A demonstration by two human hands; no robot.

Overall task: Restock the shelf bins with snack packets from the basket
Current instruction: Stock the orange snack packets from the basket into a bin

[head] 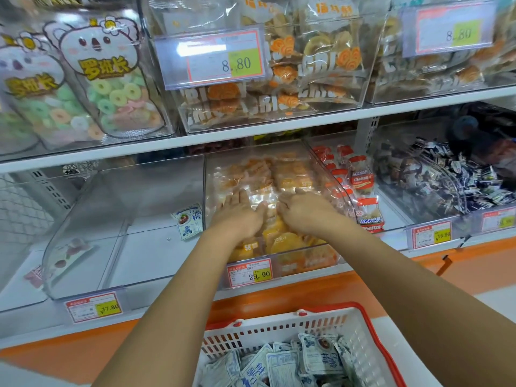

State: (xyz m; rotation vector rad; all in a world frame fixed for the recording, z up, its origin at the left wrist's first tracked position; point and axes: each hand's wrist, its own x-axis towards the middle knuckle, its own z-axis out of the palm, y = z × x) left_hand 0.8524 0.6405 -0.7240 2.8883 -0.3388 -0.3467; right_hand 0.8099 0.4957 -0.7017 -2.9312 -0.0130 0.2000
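Reaching into the middle clear bin (208,177), my left hand (240,215) lies flat, fingers straight, on the orange packets (279,241). My right hand (304,213), just beside it, bends its fingers down among them; I cannot tell whether it grips one. In the left bin (83,275) a blue-and-white packet (188,222) leans at the right wall. Below my arms, the basket (279,317) holds the snack packets (293,364).

A shop: price tags (250,272) on snack bins (125,219).
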